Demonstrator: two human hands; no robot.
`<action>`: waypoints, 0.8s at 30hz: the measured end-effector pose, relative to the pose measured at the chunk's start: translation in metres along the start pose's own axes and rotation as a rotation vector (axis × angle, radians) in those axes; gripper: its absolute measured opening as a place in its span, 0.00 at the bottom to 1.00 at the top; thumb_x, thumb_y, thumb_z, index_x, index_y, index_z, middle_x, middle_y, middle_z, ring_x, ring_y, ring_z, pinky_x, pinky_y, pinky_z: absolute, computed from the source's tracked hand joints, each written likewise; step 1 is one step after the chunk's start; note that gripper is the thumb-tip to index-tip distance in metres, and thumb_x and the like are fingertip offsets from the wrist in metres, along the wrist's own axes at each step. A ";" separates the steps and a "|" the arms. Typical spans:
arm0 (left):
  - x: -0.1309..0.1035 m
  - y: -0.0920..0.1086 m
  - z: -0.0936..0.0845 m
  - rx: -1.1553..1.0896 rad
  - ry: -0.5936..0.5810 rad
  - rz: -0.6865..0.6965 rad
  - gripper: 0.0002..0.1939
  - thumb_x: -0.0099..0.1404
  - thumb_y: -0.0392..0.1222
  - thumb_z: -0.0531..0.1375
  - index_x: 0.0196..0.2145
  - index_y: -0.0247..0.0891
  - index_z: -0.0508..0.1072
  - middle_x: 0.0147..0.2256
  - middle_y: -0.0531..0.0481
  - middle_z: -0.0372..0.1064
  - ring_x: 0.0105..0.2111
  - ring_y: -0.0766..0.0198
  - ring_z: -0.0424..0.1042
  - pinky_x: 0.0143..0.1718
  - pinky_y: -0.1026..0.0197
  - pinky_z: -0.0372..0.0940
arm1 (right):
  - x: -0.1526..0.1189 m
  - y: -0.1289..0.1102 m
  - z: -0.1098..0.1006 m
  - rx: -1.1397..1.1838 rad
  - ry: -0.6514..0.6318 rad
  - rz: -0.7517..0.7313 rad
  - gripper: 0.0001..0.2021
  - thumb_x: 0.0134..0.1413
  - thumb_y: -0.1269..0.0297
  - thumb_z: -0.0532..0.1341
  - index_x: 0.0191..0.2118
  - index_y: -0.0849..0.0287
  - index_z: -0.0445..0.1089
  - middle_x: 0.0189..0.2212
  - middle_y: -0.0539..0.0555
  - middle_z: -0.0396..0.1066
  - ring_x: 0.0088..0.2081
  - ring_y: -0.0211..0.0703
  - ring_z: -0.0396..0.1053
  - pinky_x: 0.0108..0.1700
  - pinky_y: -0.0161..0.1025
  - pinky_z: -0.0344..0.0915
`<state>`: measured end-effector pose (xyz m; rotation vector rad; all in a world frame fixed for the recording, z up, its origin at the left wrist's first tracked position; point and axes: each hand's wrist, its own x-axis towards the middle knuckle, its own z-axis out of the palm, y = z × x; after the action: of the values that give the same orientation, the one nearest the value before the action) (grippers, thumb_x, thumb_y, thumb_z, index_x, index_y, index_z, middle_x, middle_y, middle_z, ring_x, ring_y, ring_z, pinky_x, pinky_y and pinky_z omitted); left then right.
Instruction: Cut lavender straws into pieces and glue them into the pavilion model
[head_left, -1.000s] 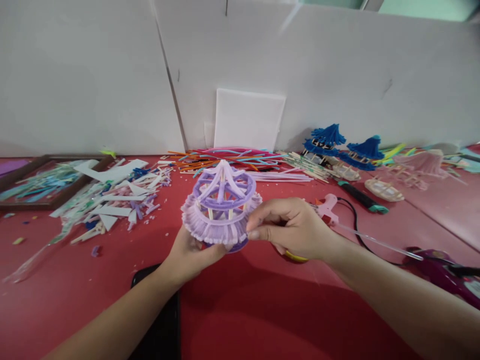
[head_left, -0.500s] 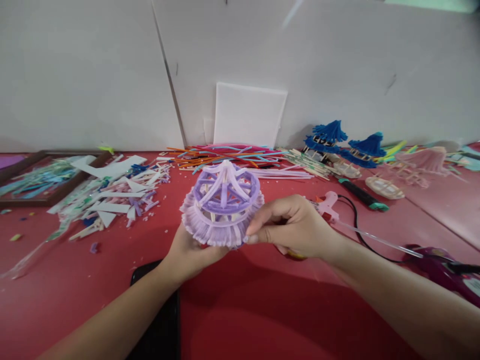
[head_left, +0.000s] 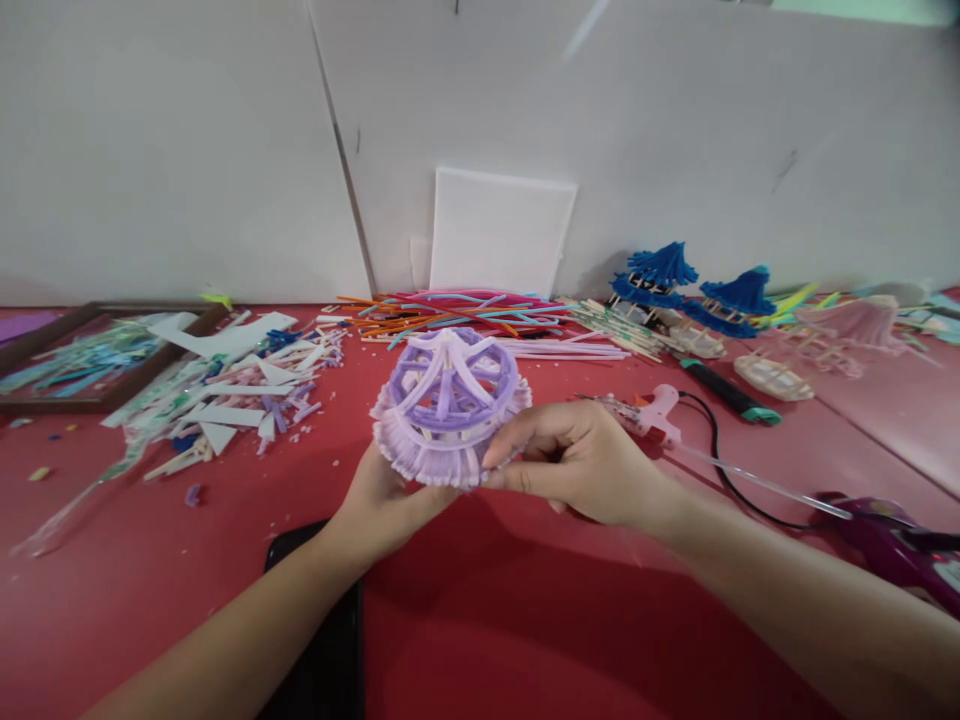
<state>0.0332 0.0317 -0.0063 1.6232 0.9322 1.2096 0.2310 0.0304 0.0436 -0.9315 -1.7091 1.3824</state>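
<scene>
A purple pavilion model (head_left: pixel 450 400), made of fuzzy stems over pale sticks, is held above the red table. It has a ribbed, open-framed top and a fluffy, flared lower skirt. From below and to the left, my left hand (head_left: pixel 390 500) supports it, its fingers mostly hidden under the skirt. My right hand (head_left: pixel 577 460) pinches the skirt's right edge between thumb and index finger.
Fuzzy stems (head_left: pixel 465 312) lie along the back wall. Scraps (head_left: pixel 247 385) and a brown frame (head_left: pixel 90 405) are on the left. Blue models (head_left: pixel 739 300), a green-black tool (head_left: pixel 727 388) and a pink glue gun (head_left: pixel 660 415) are on the right. A black device (head_left: pixel 322 640) lies near the front.
The purple model has turned and tilted slightly in my hands. My right hand has shifted a little left along the skirt's edge, still pinching it.
</scene>
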 end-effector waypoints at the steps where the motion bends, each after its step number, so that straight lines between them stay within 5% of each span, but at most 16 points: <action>1: 0.000 -0.001 0.000 -0.002 0.000 0.002 0.30 0.55 0.51 0.66 0.54 0.37 0.68 0.48 0.36 0.74 0.53 0.45 0.69 0.55 0.45 0.64 | 0.000 0.000 0.000 -0.017 0.005 -0.003 0.05 0.47 0.67 0.68 0.31 0.64 0.75 0.13 0.43 0.62 0.13 0.25 0.56 0.14 0.25 0.48; 8: 0.001 0.004 0.003 0.065 -0.044 -0.005 0.27 0.54 0.44 0.67 0.51 0.37 0.69 0.51 0.38 0.72 0.53 0.49 0.70 0.57 0.46 0.62 | -0.001 -0.001 0.003 -0.077 0.023 0.005 0.06 0.48 0.67 0.67 0.34 0.63 0.76 0.12 0.41 0.59 0.13 0.26 0.55 0.14 0.27 0.48; 15: 0.005 -0.004 0.005 0.044 0.115 -0.047 0.26 0.52 0.46 0.69 0.47 0.36 0.70 0.49 0.38 0.73 0.49 0.50 0.73 0.53 0.47 0.67 | -0.002 -0.002 0.004 -0.169 -0.001 -0.020 0.11 0.52 0.65 0.65 0.41 0.61 0.76 0.12 0.40 0.55 0.14 0.26 0.53 0.17 0.28 0.47; 24: 0.003 -0.005 0.003 0.094 0.117 0.005 0.28 0.50 0.47 0.69 0.48 0.37 0.69 0.50 0.37 0.72 0.51 0.48 0.71 0.53 0.45 0.66 | -0.002 0.003 0.009 -0.008 0.046 0.077 0.07 0.50 0.63 0.66 0.33 0.61 0.74 0.14 0.42 0.61 0.13 0.26 0.56 0.15 0.26 0.49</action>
<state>0.0367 0.0351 -0.0106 1.6428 1.0734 1.2929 0.2241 0.0248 0.0395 -1.0357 -1.6613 1.3943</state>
